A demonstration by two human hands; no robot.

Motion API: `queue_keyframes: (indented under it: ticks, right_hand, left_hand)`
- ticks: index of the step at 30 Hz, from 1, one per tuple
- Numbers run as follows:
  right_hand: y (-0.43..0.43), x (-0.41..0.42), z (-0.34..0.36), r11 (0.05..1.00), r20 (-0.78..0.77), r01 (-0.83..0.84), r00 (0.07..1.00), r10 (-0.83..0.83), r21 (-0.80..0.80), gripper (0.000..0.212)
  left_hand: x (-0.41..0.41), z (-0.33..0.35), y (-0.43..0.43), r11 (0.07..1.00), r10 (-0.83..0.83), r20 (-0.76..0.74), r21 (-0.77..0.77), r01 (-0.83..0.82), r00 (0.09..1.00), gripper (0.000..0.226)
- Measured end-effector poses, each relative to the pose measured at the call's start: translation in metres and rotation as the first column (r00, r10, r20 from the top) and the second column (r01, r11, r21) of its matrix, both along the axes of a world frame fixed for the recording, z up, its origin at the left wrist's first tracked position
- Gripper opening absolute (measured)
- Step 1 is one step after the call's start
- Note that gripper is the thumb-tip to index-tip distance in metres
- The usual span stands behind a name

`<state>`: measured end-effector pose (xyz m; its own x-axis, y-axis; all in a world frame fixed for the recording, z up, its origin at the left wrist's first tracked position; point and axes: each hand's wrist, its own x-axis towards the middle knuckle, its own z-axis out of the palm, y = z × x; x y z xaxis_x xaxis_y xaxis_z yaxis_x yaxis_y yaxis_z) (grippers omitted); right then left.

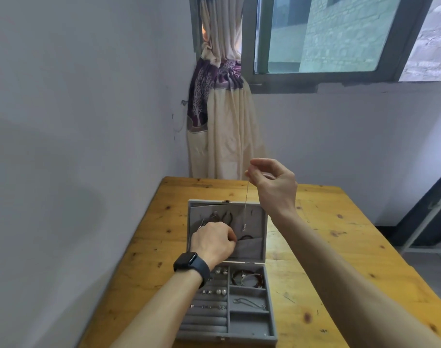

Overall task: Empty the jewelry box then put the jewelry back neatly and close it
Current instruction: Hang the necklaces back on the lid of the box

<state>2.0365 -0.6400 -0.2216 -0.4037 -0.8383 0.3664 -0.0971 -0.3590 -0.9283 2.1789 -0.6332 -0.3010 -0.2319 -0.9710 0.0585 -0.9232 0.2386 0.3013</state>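
Left hand (pixel 213 241) grips lid pocket (pixel 249 248) — right hand (pixel 274 183) pinches necklace (pixel 246 204).

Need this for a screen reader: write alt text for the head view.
The right hand holds a thin necklace dangling over an open grey jewelry box on a wooden table, while the left hand rests at the lid pocket.

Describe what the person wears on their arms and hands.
The left hand and right hand are ungloved, and the forearms are bare with no sleeves in view. A black smartwatch with a rounded rectangular face and a dark band sits on the left wrist. The right wrist shows nothing worn.
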Motion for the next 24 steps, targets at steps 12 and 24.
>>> queue_keyframes:
  ticks: [12,24]
  right_hand:
    - [0.016,-0.008,-0.079,0.974,-0.297,0.002,0.953,0.068,0.227,0.010]
    - [0.013,-0.018,-0.085,0.968,-0.133,-0.061,0.986,0.096,0.243,0.013]
  left_hand:
    - [0.009,0.003,-0.009,0.995,0.100,-0.566,0.081,-0.065,0.818,0.015]
    - [0.000,-0.001,-0.018,0.997,0.045,-0.625,0.077,0.004,0.779,0.024]
